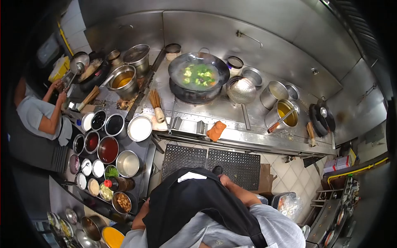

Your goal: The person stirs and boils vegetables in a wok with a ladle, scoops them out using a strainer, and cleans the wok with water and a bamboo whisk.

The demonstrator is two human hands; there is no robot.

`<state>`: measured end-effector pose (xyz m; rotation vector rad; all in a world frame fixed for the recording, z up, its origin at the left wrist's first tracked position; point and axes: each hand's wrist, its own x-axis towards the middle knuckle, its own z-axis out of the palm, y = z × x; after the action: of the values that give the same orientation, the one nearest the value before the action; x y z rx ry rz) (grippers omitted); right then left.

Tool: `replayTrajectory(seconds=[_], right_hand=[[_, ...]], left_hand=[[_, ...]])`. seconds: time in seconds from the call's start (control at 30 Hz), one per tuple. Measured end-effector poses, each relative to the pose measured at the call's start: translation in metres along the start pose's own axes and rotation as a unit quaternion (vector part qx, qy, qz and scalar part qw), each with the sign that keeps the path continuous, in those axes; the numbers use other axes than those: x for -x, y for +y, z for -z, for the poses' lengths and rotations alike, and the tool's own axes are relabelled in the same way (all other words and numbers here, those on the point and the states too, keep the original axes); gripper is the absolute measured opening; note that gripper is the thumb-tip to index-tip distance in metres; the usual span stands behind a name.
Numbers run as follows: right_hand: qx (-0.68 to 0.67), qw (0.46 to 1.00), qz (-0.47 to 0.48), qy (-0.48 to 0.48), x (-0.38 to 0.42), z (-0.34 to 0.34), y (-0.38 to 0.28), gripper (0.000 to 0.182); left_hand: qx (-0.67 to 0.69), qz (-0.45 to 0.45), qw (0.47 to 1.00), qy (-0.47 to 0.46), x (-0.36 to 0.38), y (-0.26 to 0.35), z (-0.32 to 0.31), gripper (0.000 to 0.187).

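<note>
My right hand (224, 180) is low at my front, against the edge of my black apron (186, 206); its fingers are mostly hidden. At my left side, the apron covers most of my left hand (146, 204), and I cannot see its fingers. Ahead on the range sits a wok (175, 68) of steaming liquid with broccoli and other vegetables (200, 76) in it. A perforated strainer (241, 89) lies to its right, handle toward me. An orange-brown cloth (216, 130) rests on the range's front edge. Neither hand touches these.
Left stand several sauce and ingredient containers (108, 149), a bamboo brush (156, 102) and a pot of amber liquid (124, 77). A pot with a ladle (285, 113) stands right. A co-worker (45, 111) handles a ladle at far left. Black rubber mats (184, 157) cover the floor ahead.
</note>
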<state>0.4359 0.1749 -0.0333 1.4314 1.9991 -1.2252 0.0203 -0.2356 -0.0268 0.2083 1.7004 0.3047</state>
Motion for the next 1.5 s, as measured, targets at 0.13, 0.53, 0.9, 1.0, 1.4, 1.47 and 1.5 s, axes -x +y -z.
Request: replayTrajectory(seconds=[0.13,0.53,0.9,1.0,1.4,1.47,1.5], right_hand=[[0.06,0.998,0.009,0.015,0.012,-0.013,0.031,0.044],[0.004,0.998,-0.066,-0.005,0.039,-0.043,0.071,0.051],[-0.012,0.992,-0.124,0.002,0.01,-0.021,0.044,0.052],[0.011,0.998,-0.064,-0.011,0.014,-0.01,0.03,0.054],[-0.014,0.998,-0.053,-0.027,0.019,-0.008,0.032,0.064],[-0.003,0.998,-0.05,-0.028,0.022,-0.007,0.033,0.064],[0.002,0.998,-0.048,-0.028,0.026,-0.005,0.03,0.064]], left_hand=[[-0.007,-0.005,1.0,0.001,-0.007,0.019,0.008,0.03],[-0.018,-0.014,1.0,-0.004,-0.016,0.037,0.018,0.029],[-0.004,-0.004,1.0,0.007,-0.004,0.024,0.017,0.029],[0.001,-0.001,1.0,0.008,-0.002,0.018,0.016,0.029],[0.003,-0.002,1.0,0.007,-0.008,0.023,0.017,0.029],[0.001,-0.004,1.0,0.007,-0.007,0.026,0.017,0.029],[-0.001,-0.003,1.0,0.006,-0.006,0.028,0.018,0.029]])
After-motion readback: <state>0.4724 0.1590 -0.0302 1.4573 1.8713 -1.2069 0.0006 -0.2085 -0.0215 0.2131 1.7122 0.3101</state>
